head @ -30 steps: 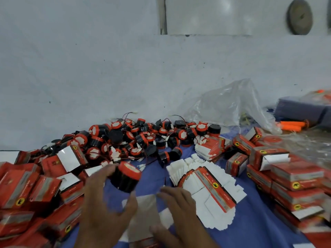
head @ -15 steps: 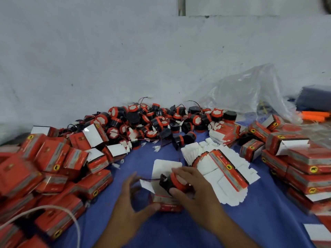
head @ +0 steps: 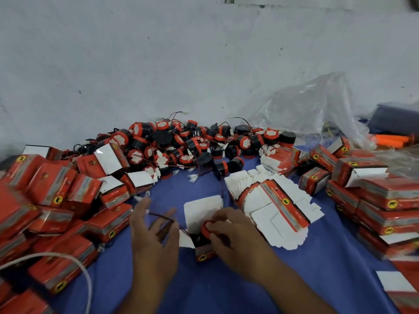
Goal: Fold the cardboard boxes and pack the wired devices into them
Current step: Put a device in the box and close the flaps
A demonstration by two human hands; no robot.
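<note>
box [head: 203,253] stood open on blue cloth [head: 226,291] | device [head: 207,226] half inside box, right hand [head: 235,234] curled round its red cap | left hand [head: 156,234] spread loose, wire [head: 163,217] across fingers | risk: trailing wire could catch under flap and jam closing

Glossy cardboard boxes [head: 108,225], matt blue cloth [head: 317,279], crinkled clear plastic bag [head: 313,105]

Scuffed grey-white wall [head: 158,64] (flat, dim light) behind blue cloth surface [head: 335,275].

A blue cloth surface [head: 226,291]; red boxes [head: 52,189] left of the left hand [head: 154,236] — flat cartons [head: 272,207] beside the right hand [head: 238,234]; wired devices [head: 181,146] beyond.
</note>
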